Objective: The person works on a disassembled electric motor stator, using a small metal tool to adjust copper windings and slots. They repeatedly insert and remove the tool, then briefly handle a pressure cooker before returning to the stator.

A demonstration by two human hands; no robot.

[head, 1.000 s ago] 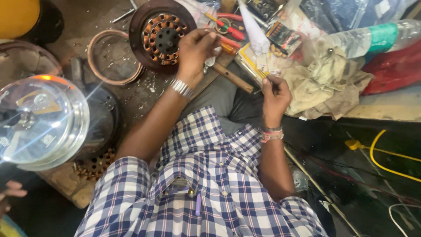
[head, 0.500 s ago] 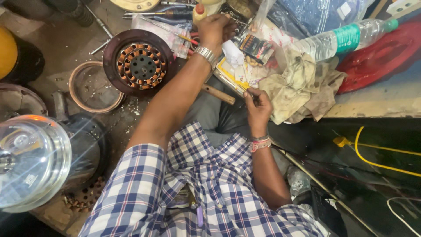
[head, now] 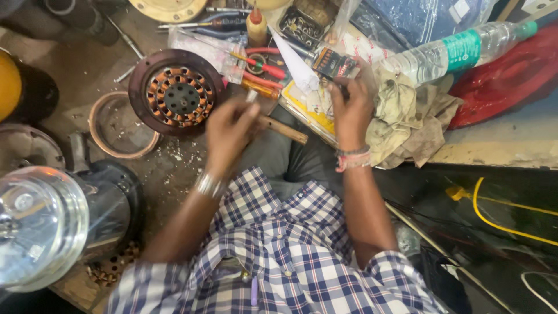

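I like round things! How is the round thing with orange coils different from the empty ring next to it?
The coil disc is dark brown and filled, with copper windings around a black hub; the ring is pale tan and hollow, showing floor inside. The disc looks bigger than the ring. The left hand is nearer the disc. Both are round and lie flat on the dusty floor, almost touching.

Left hand (head: 228, 129) just right of motor stator (head: 177, 92), ring (head: 119, 125) farther left. Wooden handle (head: 285, 129) between hands. Right hand (head: 350, 110) on papers (head: 311, 104), small box (head: 335, 63) just beyond fingertips, rag (head: 407, 116) right, bottle (head: 459, 49) beyond rag.
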